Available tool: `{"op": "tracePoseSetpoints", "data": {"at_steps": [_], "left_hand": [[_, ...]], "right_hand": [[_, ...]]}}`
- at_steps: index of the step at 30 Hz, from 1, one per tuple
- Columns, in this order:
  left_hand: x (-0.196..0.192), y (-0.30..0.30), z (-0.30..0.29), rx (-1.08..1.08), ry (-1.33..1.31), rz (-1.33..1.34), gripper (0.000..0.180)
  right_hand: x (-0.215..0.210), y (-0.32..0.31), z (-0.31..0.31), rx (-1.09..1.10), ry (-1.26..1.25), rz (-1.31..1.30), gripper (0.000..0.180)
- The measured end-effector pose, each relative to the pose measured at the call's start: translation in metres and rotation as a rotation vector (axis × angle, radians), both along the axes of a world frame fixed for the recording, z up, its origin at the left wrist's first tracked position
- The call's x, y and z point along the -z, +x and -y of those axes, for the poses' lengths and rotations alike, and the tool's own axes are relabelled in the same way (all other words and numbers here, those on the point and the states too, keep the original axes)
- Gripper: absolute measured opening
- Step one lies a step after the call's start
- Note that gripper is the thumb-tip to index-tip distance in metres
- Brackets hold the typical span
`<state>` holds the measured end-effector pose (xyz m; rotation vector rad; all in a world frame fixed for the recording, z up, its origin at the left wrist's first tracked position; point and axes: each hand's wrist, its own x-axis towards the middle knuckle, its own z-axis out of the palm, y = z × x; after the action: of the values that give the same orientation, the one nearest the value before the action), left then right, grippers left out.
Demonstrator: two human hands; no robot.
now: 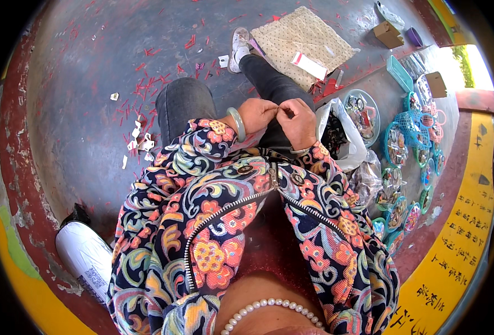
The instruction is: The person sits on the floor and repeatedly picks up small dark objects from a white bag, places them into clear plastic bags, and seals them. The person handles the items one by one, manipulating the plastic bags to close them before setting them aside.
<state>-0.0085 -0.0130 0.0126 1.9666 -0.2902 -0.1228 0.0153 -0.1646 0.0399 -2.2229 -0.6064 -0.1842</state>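
Note:
My left hand (256, 114) and my right hand (298, 120) meet in front of my chest, above my lap. Their fingertips pinch together on something very small that I cannot make out. A pale green bangle (236, 123) circles my left wrist. Both arms wear sleeves of a colourful flower-patterned jacket (213, 184) with an open zip. I sit on a grey concrete floor with my legs in dark trousers (269, 84) and a white shoe (239, 47) stretched ahead.
A white plastic bag (342, 131) of dark small parts lies open by my right hand. Several round trays and teal baskets (411, 125) of small items line the right. A dotted cloth (303, 42), cardboard boxes (388, 33), red and white scraps (141, 139) and a white bottle (85, 254) lie around.

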Motion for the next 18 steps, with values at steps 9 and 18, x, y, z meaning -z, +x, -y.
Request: {"op": "tracePoseSetpoints", "data": {"at_steps": [9,18], "left_hand": [[0.004,0.000,0.000,0.019,0.143,0.188,0.019],[0.012,0.008,-0.008,-0.238,-0.275,-0.227,0.025]], "right_hand": [[-0.001,0.004,0.003,-0.038,-0.039,-0.097,0.004],[0.013,0.011,0.010,0.066,0.305,-0.353,0.003]]}}
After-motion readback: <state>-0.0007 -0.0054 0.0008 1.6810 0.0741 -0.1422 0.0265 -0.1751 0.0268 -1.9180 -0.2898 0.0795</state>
